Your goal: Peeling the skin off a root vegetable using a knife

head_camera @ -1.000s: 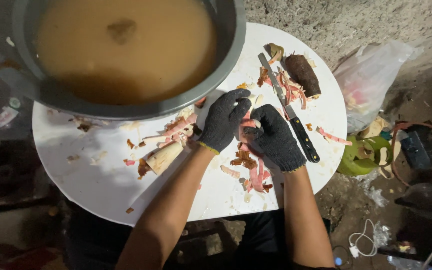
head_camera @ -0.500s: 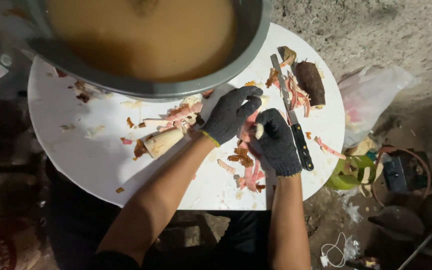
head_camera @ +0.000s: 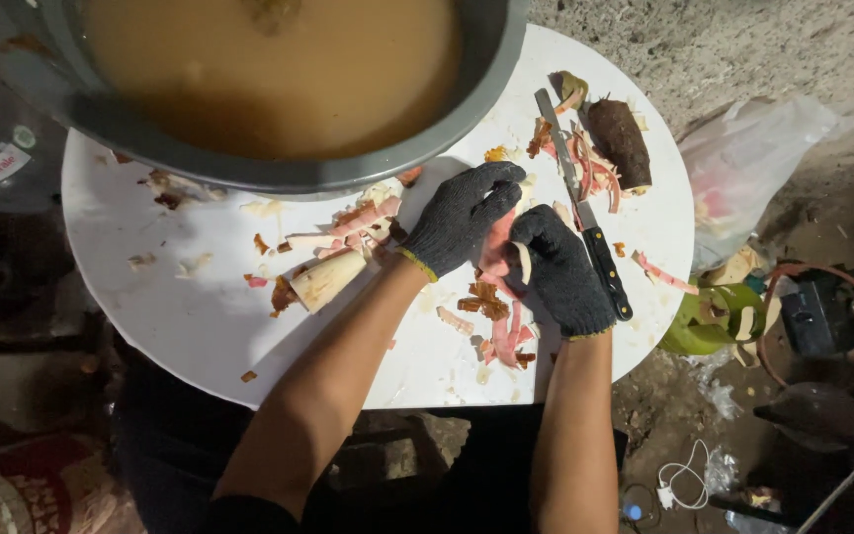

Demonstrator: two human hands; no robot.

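Both hands gloved in dark knit, over a round white board (head_camera: 200, 326) littered with pink and brown peelings (head_camera: 501, 326)

Left hand (head_camera: 462, 213) cupped near the rim of the big metal basin (head_camera: 279, 173), fingers curled down over a pale pink piece of root (head_camera: 496, 242), pinning it against the board

Right hand (head_camera: 565, 272) just beside, fingers closed around the same pink piece, thumb and forefinger pinching a small pale strip (head_camera: 524, 262) that stands up between the gloves; looks like peeling by hand

Knife (head_camera: 585, 213) flat on the board, touching the right glove's outer edge, blade pointing away toward an unpeeled brown root (head_camera: 620, 143)

Cut pale stub (head_camera: 326, 280) to the left of the left wrist, apart from both hands

To peel well, probably: hold the piece low and firm with the left, pull the strip along the length rather than across, short pulls so skin comes off thin. Keep the right wrist clear of the knife edge; better nudged further aside. Basin of cloudy brown liquid (head_camera: 269, 69) close by, so keep scraps away from the rim
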